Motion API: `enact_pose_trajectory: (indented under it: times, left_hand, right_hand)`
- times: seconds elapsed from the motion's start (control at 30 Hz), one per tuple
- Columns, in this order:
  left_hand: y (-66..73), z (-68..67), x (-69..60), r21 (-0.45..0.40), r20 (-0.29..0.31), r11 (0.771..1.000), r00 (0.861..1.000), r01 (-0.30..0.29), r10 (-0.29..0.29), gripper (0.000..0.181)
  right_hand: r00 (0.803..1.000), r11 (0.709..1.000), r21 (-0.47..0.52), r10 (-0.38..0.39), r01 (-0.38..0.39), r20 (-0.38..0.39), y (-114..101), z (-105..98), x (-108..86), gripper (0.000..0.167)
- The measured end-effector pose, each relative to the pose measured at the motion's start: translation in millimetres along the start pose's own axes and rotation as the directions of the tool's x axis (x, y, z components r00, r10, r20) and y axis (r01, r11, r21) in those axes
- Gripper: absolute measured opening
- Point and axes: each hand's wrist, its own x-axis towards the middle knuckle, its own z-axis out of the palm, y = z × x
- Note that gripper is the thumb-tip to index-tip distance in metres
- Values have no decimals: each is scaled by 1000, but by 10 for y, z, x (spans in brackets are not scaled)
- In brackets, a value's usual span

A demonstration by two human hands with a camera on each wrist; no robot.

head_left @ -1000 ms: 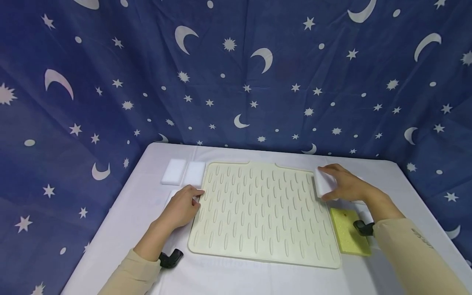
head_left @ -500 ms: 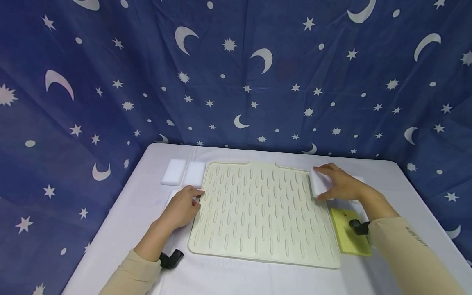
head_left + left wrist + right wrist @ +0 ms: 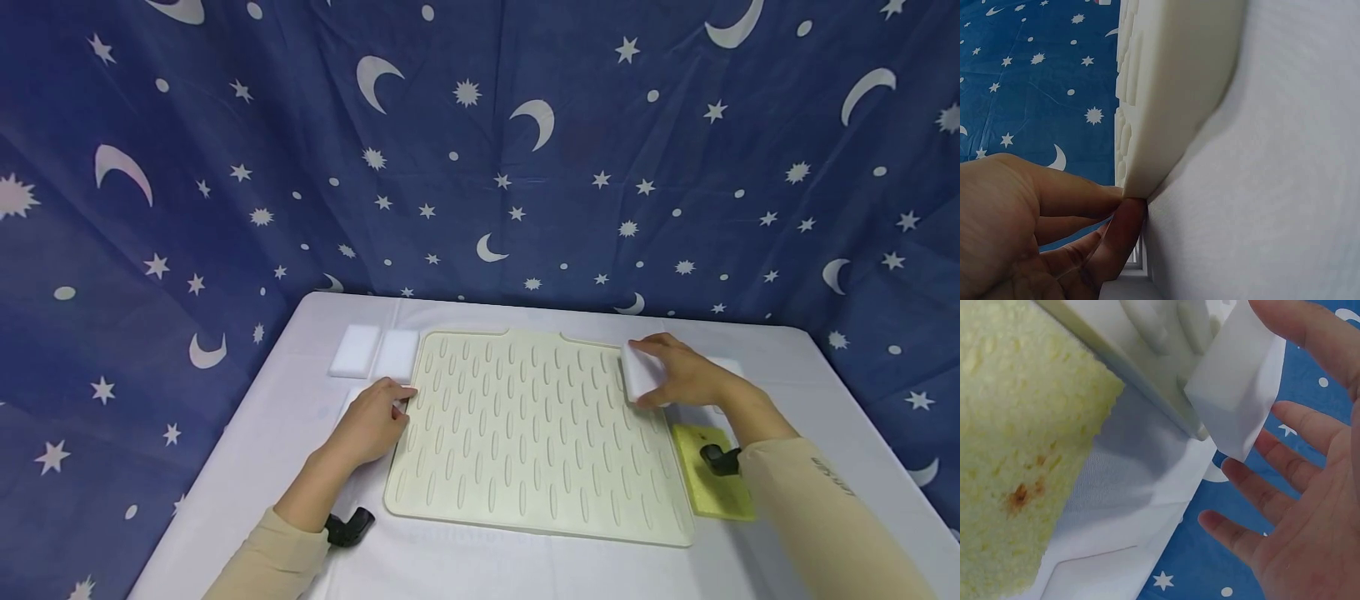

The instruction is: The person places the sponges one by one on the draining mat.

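Note:
A cream mat with raised oval ridges (image 3: 525, 433) lies on the table. At its left edge, my left hand (image 3: 371, 423) pinches the rim between thumb and fingers; in the left wrist view the mat's pale side (image 3: 1179, 81) meets the fingertips. My right hand (image 3: 686, 375) holds a white sponge block (image 3: 640, 375) over the mat's upper right edge. The right wrist view has the thumb on one side of the white block (image 3: 1235, 394) and fingertips on the other. Whether the block touches the mat, I cannot tell.
Two white blocks (image 3: 354, 351) lie side by side at the back left, with another partly under my left hand. A yellow sponge (image 3: 712, 471) with a brown spot lies right of the mat. More white pieces (image 3: 726, 365) sit behind my right hand. A star-patterned blue curtain (image 3: 480, 167) surrounds the table.
My right hand has moved a little left with the white sponge block, further over the mat's right edge. The left hand and the mat have stayed in place.

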Motion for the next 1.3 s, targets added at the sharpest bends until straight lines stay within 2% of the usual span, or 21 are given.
enact_pose_trajectory:
  times: [0.7, 1.3]
  left_hand:
    - [-5, 3, -2, -7, -1, 1000, 1000, -4, 4, 41]
    - [-18, 13, 21, -23, 3, 1000, 1000, -18, 19, 42]
  right_hand:
    - [1000, 1000, -24, -20, 20, 23, -122, 71, 129, 109]
    - [999, 999, -32, 15, -14, 36, -160, 139, 180, 109]
